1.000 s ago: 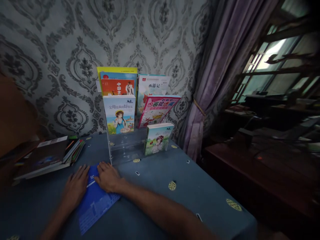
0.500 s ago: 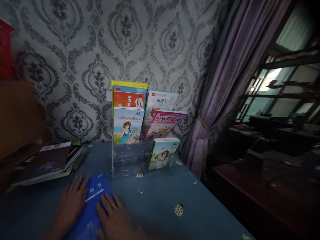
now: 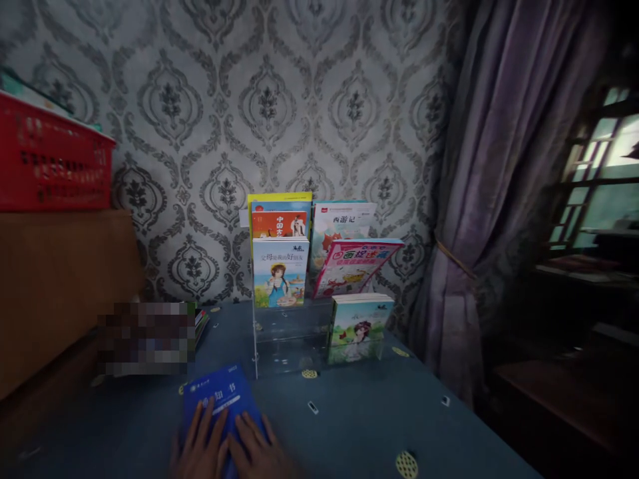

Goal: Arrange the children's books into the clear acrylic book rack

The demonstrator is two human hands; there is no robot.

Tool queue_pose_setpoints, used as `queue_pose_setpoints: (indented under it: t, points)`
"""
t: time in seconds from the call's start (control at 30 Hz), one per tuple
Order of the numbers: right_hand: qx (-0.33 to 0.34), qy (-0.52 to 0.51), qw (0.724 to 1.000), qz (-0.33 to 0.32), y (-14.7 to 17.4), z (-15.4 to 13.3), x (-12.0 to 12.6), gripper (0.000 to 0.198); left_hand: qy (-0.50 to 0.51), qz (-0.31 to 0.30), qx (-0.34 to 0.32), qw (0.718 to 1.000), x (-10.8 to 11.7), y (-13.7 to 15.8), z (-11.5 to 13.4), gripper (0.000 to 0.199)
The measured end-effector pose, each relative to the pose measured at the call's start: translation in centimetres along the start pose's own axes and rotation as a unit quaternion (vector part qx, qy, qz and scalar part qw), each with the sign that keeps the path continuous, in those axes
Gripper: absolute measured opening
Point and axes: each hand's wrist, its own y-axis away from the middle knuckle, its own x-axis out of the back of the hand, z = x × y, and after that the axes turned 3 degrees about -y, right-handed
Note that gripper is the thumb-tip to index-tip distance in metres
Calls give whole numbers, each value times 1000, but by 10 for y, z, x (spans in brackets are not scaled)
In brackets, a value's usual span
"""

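A blue booklet [image 3: 219,384] with white lettering lies flat on the table near its front edge. My left hand [image 3: 202,442] rests on its lower left part, fingers stretched out. Beside it, my right hand [image 3: 257,447] lies on the booklet's lower right with the fingers spread. Behind them stands a clear acrylic book rack [image 3: 279,352]. On its left side a white-topped picture book [image 3: 280,273] is in front of an orange book [image 3: 279,224] and a yellow-edged one. To the right, a pink book [image 3: 354,269] leans tilted, with small green books [image 3: 359,326] below it.
A red basket [image 3: 54,156] sits on a brown cardboard box [image 3: 64,286] at the left. Near the box lies a stack of books [image 3: 150,339], partly blurred out. Patterned wallpaper and a purple curtain [image 3: 464,266] bound the blue table [image 3: 359,419] behind and at right.
The view has turned left, bringing the red basket into sight. Both hands have slid closer together and lower on the booklet, uncovering more of its cover.
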Motion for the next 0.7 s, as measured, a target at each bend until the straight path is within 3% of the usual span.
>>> queue_pose_setpoints:
  t: [0.13, 0.27, 0.33, 0.4, 0.47, 0.57, 0.63, 0.7]
  points:
    - [9, -15, 999, -28, 11, -26, 32, 66, 14, 50, -2, 999, -10, 12, 2, 48]
    - [14, -23, 999, -19, 17, -28, 31, 64, 18, 113, 3, 993, -19, 13, 0, 44]
    - [29, -25, 999, -11, 17, -20, 32, 62, 27, 110, -9, 993, -21, 12, -4, 44]
    - [43, -29, 998, 44, 12, -12, 49, 54, 38, 94, -15, 995, -19, 12, -5, 46]
    - [49, -24, 989, 136, 1, -7, 86, 44, 44, 77, -5, 996, -15, 13, -3, 47]
    - [55, 48, 972, 225, -30, -5, 163, 39, 39, 73, 18, 996, -8, 16, 6, 47]
    - [44, 114, 955, 268, -55, -4, 210, 39, 34, 83, 32, 995, -6, 17, 11, 47]
    - [10, 189, 945, 268, -74, 0, 240, 39, 33, 88, 32, 995, -8, 17, 13, 47]
